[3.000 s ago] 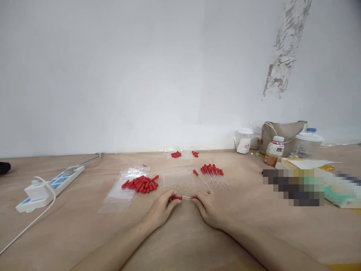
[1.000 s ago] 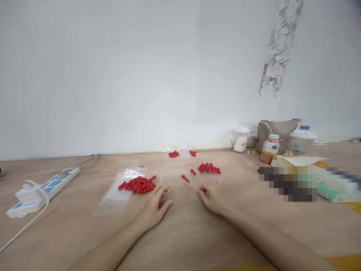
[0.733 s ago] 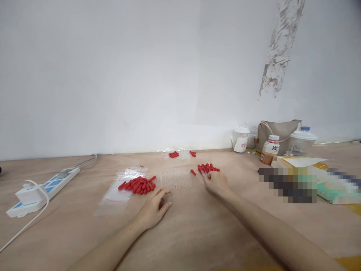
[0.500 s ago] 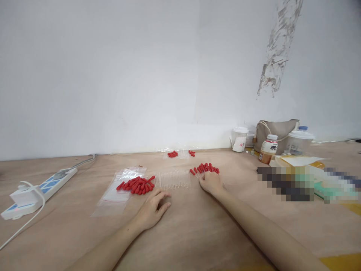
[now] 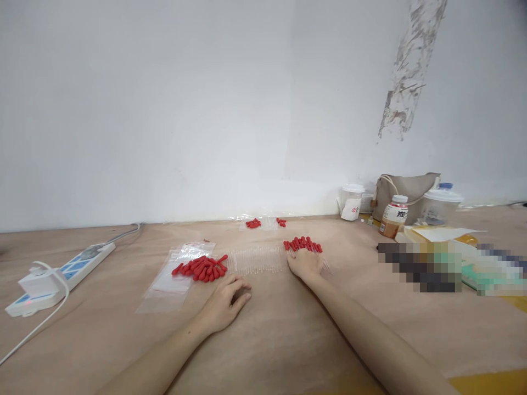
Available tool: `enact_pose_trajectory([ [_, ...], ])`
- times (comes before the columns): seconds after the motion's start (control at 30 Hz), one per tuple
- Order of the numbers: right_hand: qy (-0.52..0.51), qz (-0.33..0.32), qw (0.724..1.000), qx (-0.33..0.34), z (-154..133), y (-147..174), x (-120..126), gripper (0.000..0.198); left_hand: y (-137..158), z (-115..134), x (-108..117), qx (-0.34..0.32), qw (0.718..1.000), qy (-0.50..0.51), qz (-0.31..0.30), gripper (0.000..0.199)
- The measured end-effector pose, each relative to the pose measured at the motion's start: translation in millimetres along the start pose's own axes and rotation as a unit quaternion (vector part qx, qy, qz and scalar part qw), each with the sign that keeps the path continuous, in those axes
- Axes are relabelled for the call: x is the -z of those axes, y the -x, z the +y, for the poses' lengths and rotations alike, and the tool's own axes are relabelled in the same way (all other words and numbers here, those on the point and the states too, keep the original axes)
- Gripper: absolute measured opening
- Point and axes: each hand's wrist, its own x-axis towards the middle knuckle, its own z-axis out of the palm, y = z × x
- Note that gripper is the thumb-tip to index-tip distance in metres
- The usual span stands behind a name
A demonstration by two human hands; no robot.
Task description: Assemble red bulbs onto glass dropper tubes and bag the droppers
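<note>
Red rubber bulbs (image 5: 201, 268) lie heaped on clear zip bags to the left. My left hand (image 5: 228, 302) rests on the table just right of and below this heap, fingers loosely curved, thumb apart, holding nothing. Thin clear tubes (image 5: 255, 260) lie side by side in a row in the middle. At its right, droppers with red bulbs (image 5: 303, 244) lie in a row, bulbs pointing away from me. My right hand (image 5: 305, 264) lies spread over their clear stems. Its fingertips are partly hidden; some stems show past its right edge.
Against the wall lies a clear bag with small red bulbs (image 5: 253, 223). A power strip (image 5: 78, 269) with a plugged charger and cord is at left. On the right stand a lidded cup (image 5: 352, 203), a bottle (image 5: 394, 216), a grey bag (image 5: 405, 192) and a plastic tub (image 5: 441, 208).
My right hand has shifted slightly left over the droppers, and the bulbs at the left end now sit closer to the rest. The left hand stays in place; the view has shifted slightly.
</note>
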Motion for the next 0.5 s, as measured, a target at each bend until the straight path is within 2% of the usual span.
enact_pose_trajectory([
  [0.07, 0.005, -0.004, 1.000, -0.001, 3, 1, 0, 0.054, 0, 0, 0, 0.001, 1.000, 0.000, -0.001, 0.014],
  [0.33, 0.010, 0.037, 0.997, 0.070, 14, 2, 5, 0.047, 0, -1, -3, -0.004, 1.000, -0.003, 0.012, 0.016],
  [0.4, -0.005, 0.027, 0.996, 0.081, 10, 2, 5, 0.042, -1, -4, -4, 0.001, 0.999, -0.026, 0.034, 0.016],
  [0.5, -0.009, 0.016, 0.994, 0.104, 0, 4, 3, 0.032, -4, -11, 0, 0.033, 0.988, -0.110, 0.101, 0.014],
])
